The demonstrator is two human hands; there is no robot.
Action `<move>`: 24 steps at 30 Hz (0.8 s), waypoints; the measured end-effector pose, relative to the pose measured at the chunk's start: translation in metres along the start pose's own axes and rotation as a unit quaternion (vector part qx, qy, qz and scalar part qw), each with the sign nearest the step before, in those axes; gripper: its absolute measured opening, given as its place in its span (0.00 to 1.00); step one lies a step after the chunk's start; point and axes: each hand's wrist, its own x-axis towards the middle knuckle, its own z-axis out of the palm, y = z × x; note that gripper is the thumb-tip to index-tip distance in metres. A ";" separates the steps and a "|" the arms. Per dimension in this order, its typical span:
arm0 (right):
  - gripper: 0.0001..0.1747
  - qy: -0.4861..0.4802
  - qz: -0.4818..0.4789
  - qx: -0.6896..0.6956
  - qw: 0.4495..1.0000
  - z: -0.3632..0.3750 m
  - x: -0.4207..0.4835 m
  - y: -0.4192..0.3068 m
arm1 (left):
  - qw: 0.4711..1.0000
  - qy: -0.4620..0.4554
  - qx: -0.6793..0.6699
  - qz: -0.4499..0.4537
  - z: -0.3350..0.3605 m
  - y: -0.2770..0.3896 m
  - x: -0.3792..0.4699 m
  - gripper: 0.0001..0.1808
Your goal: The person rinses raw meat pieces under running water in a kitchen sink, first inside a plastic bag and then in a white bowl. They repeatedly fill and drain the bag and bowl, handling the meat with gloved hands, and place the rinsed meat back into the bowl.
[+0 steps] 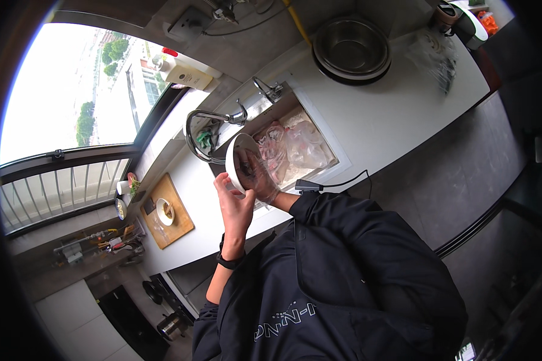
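Note:
A white bowl (231, 167) is tilted on its side above the edge of the sink, and my left hand (235, 203) grips its rim from below and outside. My right hand (265, 186), in a clear plastic glove, reaches inside the bowl. Its fingers are against dark, wet-looking contents (246, 168) that I cannot identify; whether they close on anything is unclear. Beneath and beyond the hands, the sink (332, 135) holds pinkish raw meat (271, 146) and a crumpled clear plastic bag (305, 144).
A chrome faucet (198, 113) arches close to the bowl. On the left counter lies a wooden cutting board (180, 221) bearing a small white bowl (163, 217). Stacked metal basins (352, 49) and a plastic bag (433, 58) sit to the right. A black plug (309, 185) with a cord rests at the counter's front edge.

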 end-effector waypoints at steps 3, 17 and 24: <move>0.32 -0.009 -0.052 -0.100 0.994 -0.006 0.005 -0.002 | 1.000 -0.006 0.000 -0.005 -0.001 -0.002 0.003 0.39; 0.23 -0.093 0.059 -0.008 0.994 -0.015 0.017 -0.028 | 0.868 -0.058 -0.450 -0.202 0.001 -0.079 -0.007 0.30; 0.31 -0.344 -0.110 -0.247 0.899 -0.028 0.017 -0.011 | 0.755 -0.053 -0.609 -0.237 0.033 -0.116 -0.039 0.32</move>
